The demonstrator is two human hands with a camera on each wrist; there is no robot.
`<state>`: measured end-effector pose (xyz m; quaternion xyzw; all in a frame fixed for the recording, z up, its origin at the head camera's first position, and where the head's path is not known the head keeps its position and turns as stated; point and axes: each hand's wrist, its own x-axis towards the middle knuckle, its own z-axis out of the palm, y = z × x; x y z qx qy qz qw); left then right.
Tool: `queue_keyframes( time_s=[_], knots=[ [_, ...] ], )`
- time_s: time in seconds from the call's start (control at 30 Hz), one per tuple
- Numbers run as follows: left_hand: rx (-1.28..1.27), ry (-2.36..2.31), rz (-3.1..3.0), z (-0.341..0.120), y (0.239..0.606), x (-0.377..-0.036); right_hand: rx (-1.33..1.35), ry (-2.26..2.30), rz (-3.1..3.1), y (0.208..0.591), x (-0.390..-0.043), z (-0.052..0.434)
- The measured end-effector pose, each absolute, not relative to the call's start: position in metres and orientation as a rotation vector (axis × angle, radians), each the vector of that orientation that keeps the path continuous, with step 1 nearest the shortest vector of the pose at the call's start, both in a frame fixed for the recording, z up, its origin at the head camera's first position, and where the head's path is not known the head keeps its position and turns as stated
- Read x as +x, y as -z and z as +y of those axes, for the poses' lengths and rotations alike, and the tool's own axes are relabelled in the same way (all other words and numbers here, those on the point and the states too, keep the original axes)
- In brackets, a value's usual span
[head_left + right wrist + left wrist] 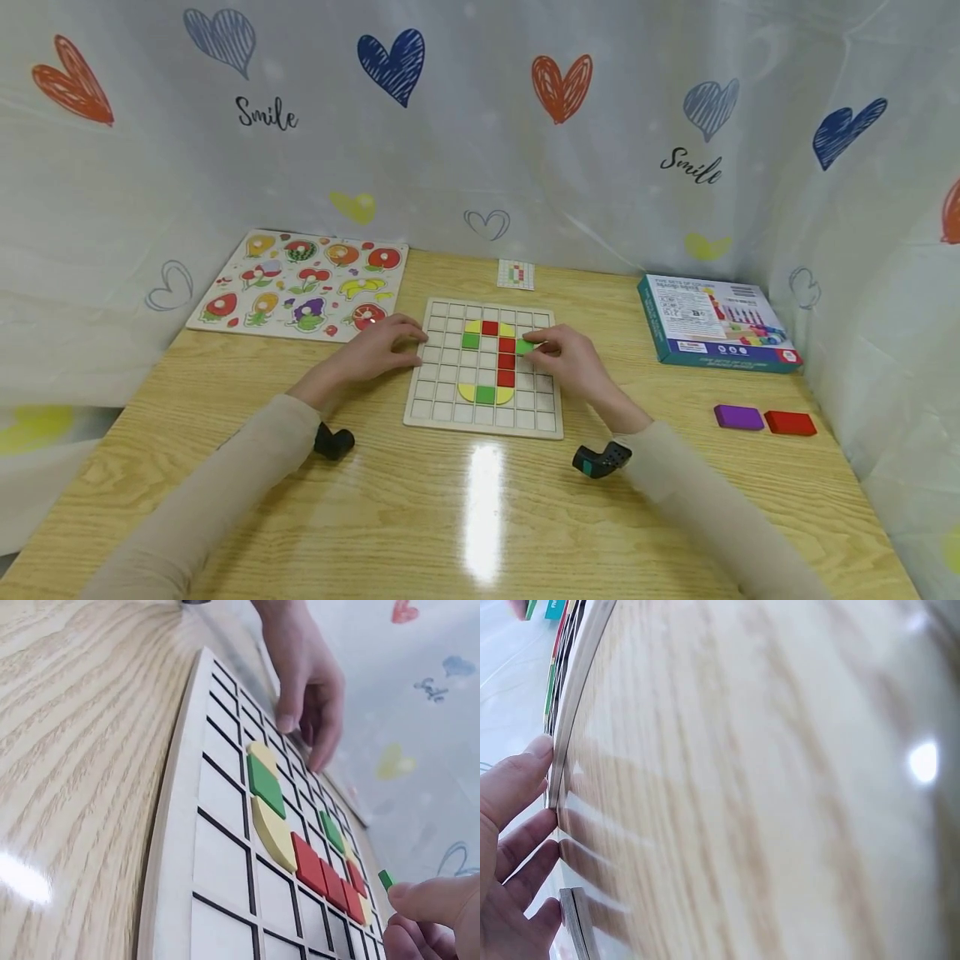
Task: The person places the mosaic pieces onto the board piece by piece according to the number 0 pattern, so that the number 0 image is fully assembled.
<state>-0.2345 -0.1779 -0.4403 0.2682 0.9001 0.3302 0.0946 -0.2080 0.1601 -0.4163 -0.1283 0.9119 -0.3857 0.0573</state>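
A pale wooden grid board [442, 412] lies mid-table, with red and green square tiles and yellow rounded ones set in its cells. At its left edge is my left hand [375, 348]; in the left wrist view the thumb [538, 750] touches the board's edge, with the other fingers loosely bent and holding nothing. Between thumb and fingertips my right hand [570, 362] pinches a green square tile [524, 347] over the board's right side, beside the column of red tiles [506, 362]. The right wrist view shows this green tile [385, 880] raised above the board.
A small pattern card [516, 274] lies behind the board. To the left is a fruit peg puzzle [330, 312], close to my left hand. A boxed set [720, 325] sits at the back right, with a purple block [738, 417] and a red block [791, 422] in front.
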Motion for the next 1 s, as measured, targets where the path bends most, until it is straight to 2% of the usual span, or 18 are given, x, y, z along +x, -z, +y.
queue_keyframes(
  time_s=[0.43, 1.0],
  knots=[
    [0.826, -0.962, 2.672, -0.178, 0.438, -0.234, -0.705, 0.989, 2.77, 0.422, -0.218, 0.12],
    [0.816, -0.974, 2.666, -0.178, 0.438, -0.234, -0.804, 0.894, 2.708, 0.422, -0.223, 0.095]
  ],
)
